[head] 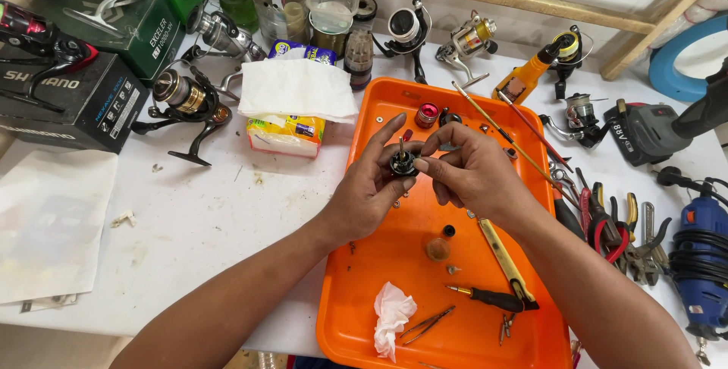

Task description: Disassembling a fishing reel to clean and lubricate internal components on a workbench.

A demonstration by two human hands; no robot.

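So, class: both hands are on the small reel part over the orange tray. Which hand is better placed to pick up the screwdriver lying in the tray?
Probably the right hand. The screwdriver lies toward the tray's right side, below that forearm, while the left hand cradles the reel part from underneath.

Bright, even light; soft shadows under both hands; sharp centre, edges perhaps slightly bowed and softer.
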